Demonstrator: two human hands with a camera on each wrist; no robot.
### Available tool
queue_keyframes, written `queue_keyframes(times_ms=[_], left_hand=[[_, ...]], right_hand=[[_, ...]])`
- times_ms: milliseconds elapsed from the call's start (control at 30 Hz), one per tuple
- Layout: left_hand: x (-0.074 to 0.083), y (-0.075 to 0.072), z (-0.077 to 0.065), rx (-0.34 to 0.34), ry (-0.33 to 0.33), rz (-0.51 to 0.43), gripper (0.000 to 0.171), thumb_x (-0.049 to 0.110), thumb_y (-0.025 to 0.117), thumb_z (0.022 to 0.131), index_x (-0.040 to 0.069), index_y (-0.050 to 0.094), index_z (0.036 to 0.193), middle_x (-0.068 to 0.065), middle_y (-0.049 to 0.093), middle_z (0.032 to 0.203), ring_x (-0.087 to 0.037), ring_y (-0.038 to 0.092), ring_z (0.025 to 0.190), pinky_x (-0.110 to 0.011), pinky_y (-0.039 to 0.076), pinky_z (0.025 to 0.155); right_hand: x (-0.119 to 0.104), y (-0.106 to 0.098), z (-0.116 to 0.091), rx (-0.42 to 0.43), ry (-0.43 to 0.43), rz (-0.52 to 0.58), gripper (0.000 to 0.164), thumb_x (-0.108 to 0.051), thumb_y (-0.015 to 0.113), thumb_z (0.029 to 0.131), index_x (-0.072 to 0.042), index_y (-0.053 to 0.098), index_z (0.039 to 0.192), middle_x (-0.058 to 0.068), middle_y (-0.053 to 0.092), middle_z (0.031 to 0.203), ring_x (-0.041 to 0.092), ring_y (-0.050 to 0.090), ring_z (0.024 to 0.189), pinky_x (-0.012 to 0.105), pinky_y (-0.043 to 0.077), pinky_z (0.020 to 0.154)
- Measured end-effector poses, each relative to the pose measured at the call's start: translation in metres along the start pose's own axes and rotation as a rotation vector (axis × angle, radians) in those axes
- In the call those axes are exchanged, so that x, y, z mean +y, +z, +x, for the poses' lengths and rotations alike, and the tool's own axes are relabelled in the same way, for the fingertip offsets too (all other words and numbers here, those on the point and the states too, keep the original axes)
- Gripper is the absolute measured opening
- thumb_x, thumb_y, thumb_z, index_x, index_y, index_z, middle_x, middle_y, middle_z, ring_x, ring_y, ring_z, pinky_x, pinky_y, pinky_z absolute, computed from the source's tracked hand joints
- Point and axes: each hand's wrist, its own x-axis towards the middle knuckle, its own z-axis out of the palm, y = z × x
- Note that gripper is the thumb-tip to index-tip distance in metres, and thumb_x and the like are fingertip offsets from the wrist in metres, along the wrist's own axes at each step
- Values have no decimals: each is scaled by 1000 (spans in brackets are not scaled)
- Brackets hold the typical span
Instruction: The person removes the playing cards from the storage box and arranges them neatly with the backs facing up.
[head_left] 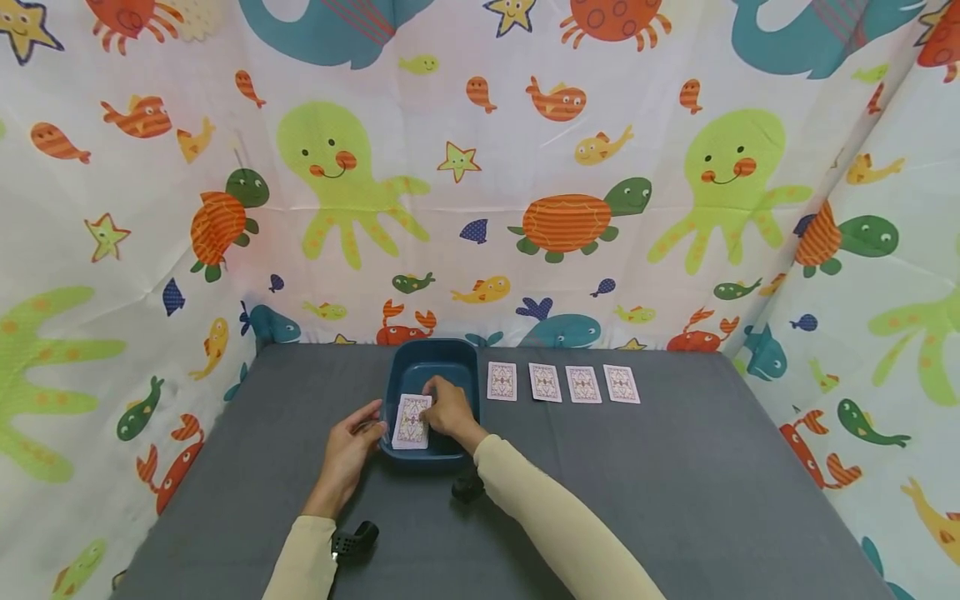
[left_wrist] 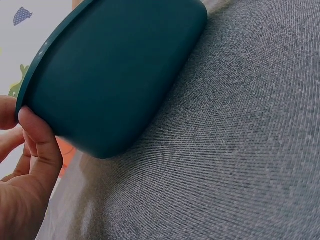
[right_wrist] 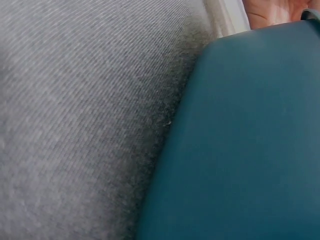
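Note:
A dark teal plastic tray [head_left: 468, 358] with raised walls stands on the table. My left hand [head_left: 352, 450] pinches its left rim between thumb and fingers, as the left wrist view shows with the thumb [left_wrist: 40, 132] against the outer wall. Inside the tray lies a white playing card [head_left: 409, 425] with a red-and-gold patterned back, slightly askew over at least one other card edge. Reaching over the tray's right wall, my right hand [head_left: 452, 408] grips this card at its right edge with curled fingers. The right wrist view shows mainly the tray's outer wall [right_wrist: 240, 140].
To the right of the tray, several face-down playing cards lie in a row, from the nearest card [head_left: 502, 382] to the farthest card [head_left: 622, 384]. Grey cloth [head_left: 600, 500] covers the table. A curtain [head_left: 480, 208] printed with sea animals hangs behind and at both sides.

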Motion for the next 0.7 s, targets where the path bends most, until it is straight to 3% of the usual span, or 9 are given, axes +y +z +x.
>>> queue_keyframes(times_ms=[433,700], left_hand=[[1,0,0,2,-13,19,43,10,61,95,14,57,138,-12,53,131,-16,54,104,-23,49,75],[0,-1,-1,10,-4,17,44,9,61,94,11,56,138,-12,52,130,-10,55,98,-22,49,73]], right_hand=[[-4,-5,3,113,12,142,21,-11,71,88,-14,66,109,1,59,83,13,53,69,23,42,58],[-6,-7,0,210,-45,262,23,-9,68,90,-12,64,113,4,58,90,11,56,71,22,44,60]])
